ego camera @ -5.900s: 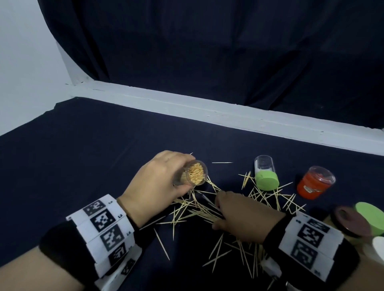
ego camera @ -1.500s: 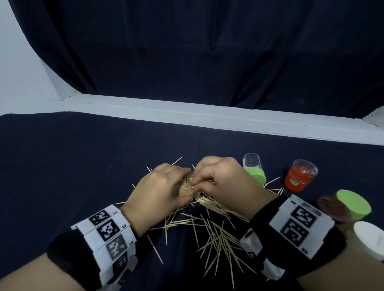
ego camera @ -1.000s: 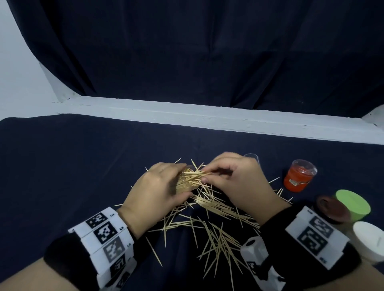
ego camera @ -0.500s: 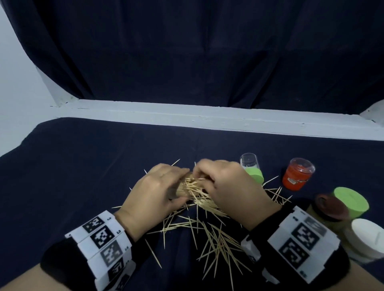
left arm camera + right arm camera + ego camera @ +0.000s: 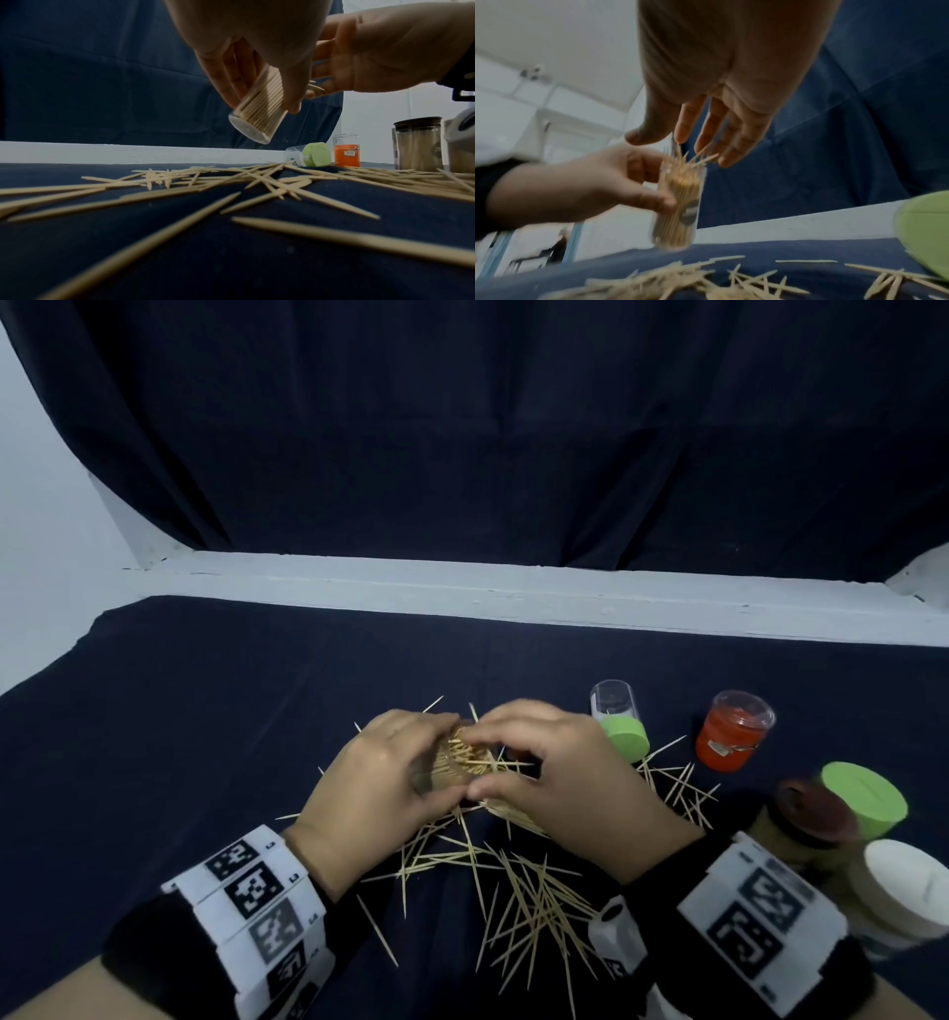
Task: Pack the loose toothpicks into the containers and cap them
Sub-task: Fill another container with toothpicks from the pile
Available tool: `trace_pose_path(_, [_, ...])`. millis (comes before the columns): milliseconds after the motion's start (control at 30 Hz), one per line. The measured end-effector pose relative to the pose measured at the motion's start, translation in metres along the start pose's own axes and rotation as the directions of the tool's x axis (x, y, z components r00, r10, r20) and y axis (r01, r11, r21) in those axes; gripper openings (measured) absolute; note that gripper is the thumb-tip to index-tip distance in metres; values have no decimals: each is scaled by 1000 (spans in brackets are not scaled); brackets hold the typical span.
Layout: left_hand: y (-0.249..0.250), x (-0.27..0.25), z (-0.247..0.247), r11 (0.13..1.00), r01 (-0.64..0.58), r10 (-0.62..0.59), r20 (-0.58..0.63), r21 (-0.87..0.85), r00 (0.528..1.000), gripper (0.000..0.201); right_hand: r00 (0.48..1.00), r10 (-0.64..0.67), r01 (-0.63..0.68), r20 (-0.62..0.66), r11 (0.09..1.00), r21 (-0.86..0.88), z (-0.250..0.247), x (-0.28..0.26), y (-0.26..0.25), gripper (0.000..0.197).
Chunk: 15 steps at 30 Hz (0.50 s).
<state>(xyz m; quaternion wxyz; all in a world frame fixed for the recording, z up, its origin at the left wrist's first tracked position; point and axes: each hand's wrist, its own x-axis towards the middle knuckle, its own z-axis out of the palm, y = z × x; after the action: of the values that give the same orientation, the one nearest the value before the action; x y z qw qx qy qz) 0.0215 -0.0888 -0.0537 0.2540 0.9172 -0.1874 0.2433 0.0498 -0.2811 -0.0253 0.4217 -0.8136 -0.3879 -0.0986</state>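
Now your right hand (image 5: 557, 770) had returned from the counter (image 5: 205, 737) to the clear container (image 5: 259, 113) gripped in your left hand (image 5: 380, 788), fingers relaxed over protruding toothpicks (image 5: 693, 158); filling continued, many loose toothpicks (image 5: 529, 901) remained.

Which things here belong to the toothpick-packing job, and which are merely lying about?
In the job:
- clear container, held by left hand
- right hand at its mouth
- loose toothpicks
- green-capped container

Lying about:
- orange jar
- white-lidded tub

Left hand (image 5: 382, 785) curled in a grip; right hand (image 5: 557, 770) fingers (image 5: 706, 132) extended, loosely spread
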Motion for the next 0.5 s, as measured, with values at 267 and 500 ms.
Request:
trace_pose_path(267, [3,-1,0,996,-75,74,-23,-48,997,49,991,-40,29,-129,996,-79,3,9,-1,19])
trace_pose_path(500, [2,-2,-2,997,-73,70,-66,-40,995,50,986,152,-138,-68,974,179,-8,1,-1,35])
